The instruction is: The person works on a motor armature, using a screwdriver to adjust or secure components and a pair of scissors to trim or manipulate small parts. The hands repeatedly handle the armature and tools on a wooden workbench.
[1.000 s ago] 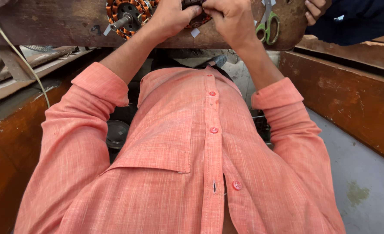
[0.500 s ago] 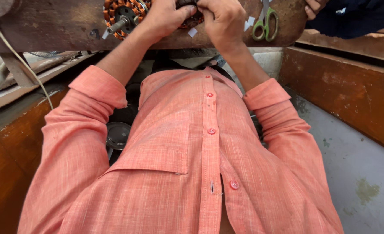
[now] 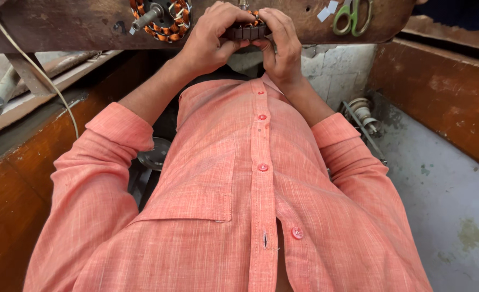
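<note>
**Both hands closed on a small wound stator at the bench edge**

Clasped between both hands is a dark stator (image 3: 248, 30) with orange-brown copper windings, held at the near edge of the wooden bench (image 3: 66, 24). The left hand (image 3: 212, 38) is wrapped around its left side, fingers curled over the top and thumb underneath. The right hand (image 3: 282, 46) is closed on its right side, fingertips pressed to the top of the windings. Most of the stator is hidden by the fingers; only a strip of dark laminations and a little copper can be seen.

Only the head view is given, looking straight down the body. An orange shirt (image 3: 239, 200) with red buttons fills most of the frame, its sleeves rolled to the forearms.

On the bench, to the left of the hands and apart from them, a second stator (image 3: 161, 16) is seen, wound in orange and copper wire, with a metal shaft sticking out towards the left. To the right of the hands, green-handled scissors (image 3: 350, 13) lie on the bench top, with small white scraps (image 3: 327, 11) just beside them. A pale cord (image 3: 31, 65) hangs from the bench at the left. Below the bench at the right, a grey metal part (image 3: 362, 111) rests on the concrete floor (image 3: 444, 194), near a brown wooden wall (image 3: 439, 92).
</note>
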